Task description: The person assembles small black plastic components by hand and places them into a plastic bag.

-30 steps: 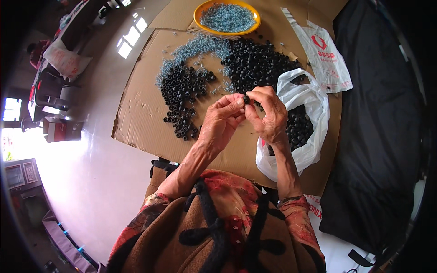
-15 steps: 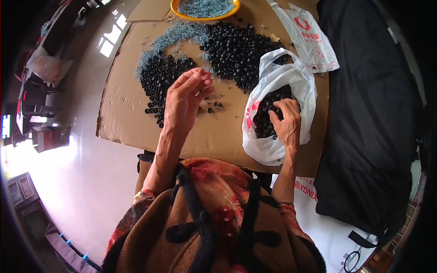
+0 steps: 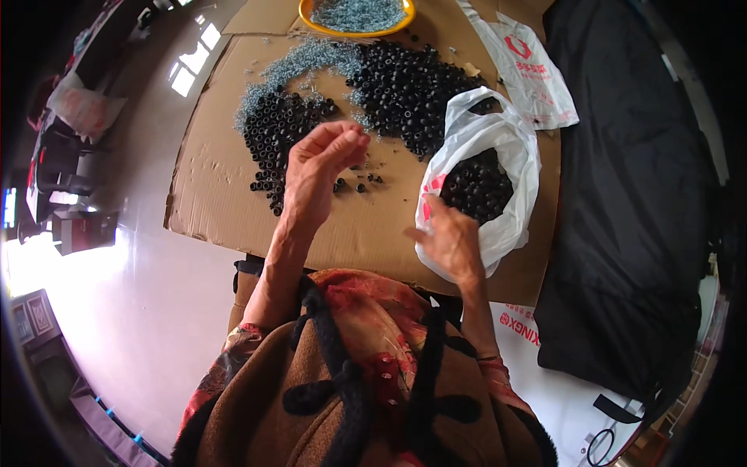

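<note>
My left hand is raised over the cardboard, thumb and fingertips pressed together. Whatever is in that pinch, if anything, is too small to make out. My right hand, smeared by motion, is at the near left side of a white plastic bag; its thumb and forefinger are apart with nothing visible between them. Inside the bag lie many small black hollow pieces. Similar black ring-like pieces form a left pile beyond my left hand and a larger right pile.
Tiny blue-grey pieces are strewn behind the piles, and more fill a yellow-rimmed bowl at the far edge. A flat white printed bag lies at the cardboard's far right. Large black fabric stands along the right side.
My right hand has come out of the bag and moved left and nearer to me, uncovering the black pieces inside. My left hand's fingertips have closed together, the hand nearly in place.
</note>
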`<state>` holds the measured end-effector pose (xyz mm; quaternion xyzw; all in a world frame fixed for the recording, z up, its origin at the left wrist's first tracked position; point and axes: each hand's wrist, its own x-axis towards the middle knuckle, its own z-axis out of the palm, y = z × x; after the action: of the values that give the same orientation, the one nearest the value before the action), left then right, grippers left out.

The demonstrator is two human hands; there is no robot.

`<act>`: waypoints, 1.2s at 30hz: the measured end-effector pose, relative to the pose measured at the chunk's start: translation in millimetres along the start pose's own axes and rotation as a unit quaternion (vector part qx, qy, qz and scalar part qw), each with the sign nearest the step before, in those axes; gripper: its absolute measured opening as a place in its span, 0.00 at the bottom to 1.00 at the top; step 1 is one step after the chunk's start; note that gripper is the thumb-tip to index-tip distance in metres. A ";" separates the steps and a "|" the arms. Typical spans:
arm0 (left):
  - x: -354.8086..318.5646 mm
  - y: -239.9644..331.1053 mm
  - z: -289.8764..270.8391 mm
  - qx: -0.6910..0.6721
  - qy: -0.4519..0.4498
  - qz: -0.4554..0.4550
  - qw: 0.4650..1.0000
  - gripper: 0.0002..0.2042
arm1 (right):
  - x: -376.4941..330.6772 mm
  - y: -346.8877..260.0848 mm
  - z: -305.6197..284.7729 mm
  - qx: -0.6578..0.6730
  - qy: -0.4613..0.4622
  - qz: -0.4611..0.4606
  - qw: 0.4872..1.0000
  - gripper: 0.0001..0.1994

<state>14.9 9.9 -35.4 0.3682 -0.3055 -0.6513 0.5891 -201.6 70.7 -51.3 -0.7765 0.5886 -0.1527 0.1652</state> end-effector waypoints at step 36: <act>7.7 12.0 -47.0 0.061 0.092 0.029 0.994 0.10 | 120.0 -26.6 55.6 0.058 0.035 -0.229 0.971 0.03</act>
<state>60.6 2.4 -51.8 0.4521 -0.2999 -0.5775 0.6101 -123.4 -34.1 -84.6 -0.8737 0.3909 -0.2476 0.1499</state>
